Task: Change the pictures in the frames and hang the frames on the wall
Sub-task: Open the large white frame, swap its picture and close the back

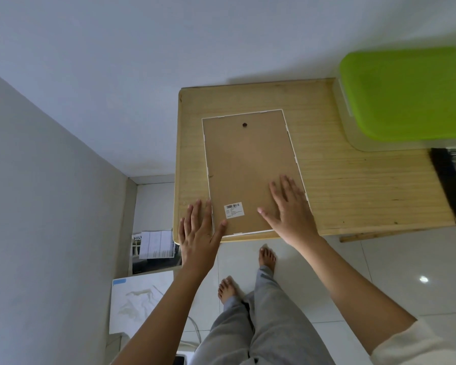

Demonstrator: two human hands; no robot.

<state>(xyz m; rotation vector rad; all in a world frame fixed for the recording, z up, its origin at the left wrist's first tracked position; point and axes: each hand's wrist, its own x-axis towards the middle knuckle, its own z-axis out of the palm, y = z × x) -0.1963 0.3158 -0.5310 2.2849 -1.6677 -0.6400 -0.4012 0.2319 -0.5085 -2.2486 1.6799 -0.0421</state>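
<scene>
Right hand (290, 206) is lying flat, fingers straight and spread, pressing on the brown backing of the frame (248, 167) near its near right corner; gripping nothing. Left hand (198, 227) is also released, fingers straight on the surface (353, 180) just beside the frame's left edge, thumb resting over the near left corner.

The frame is lying face down on the wooden surface, white rim showing round the backing. A barcode label (233, 209) is sitting between the two hands, and a small dark hanger (244, 124) near the far end.

A green-lidded container (406, 93) is standing at the far right of the surface, apart from the frame. Papers (156, 243) are lying on the floor at the left.
</scene>
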